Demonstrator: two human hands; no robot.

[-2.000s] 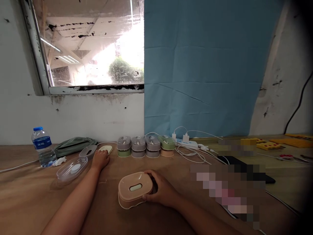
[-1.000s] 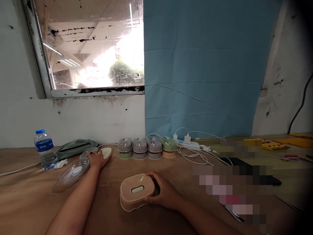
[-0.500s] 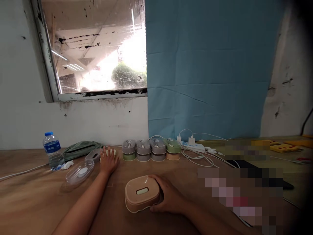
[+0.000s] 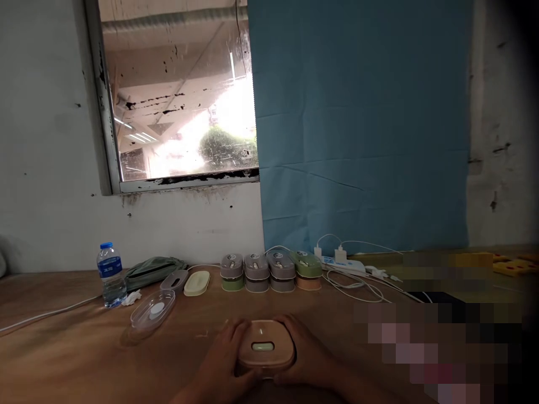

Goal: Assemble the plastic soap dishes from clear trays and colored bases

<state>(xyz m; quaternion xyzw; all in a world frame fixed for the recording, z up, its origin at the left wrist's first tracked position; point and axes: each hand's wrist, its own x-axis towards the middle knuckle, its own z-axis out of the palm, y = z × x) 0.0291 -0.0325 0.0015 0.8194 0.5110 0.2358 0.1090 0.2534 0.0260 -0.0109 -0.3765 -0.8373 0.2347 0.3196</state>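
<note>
A tan rounded plastic box (image 4: 269,331) with a slotted lid sits low in the middle of the head view. A pale green piece shows in the lid's oval slot. My left hand (image 4: 225,359) is closed around the box's left side, fingers at the far edge and thumb at the near edge. On the other side, my right hand (image 4: 309,353) wraps the right end in the same way. Beyond my hands lie a cream oval lid (image 4: 197,283), a greyish slotted lid (image 4: 172,281) and a clear oval tray (image 4: 143,318) with a white disc in it.
Several two-tier boxes stand in a row by the wall, among them a green-topped one (image 4: 306,266). A power strip (image 4: 345,265) with white cables lies right of them. At left are a water bottle (image 4: 112,278), a green pouch (image 4: 154,272) and crumpled tissue (image 4: 132,298).
My left hand has come back from the cream lid to the left side of the tan box. My right hand keeps hold of the box, now closer to me. The view has tilted up slightly.
</note>
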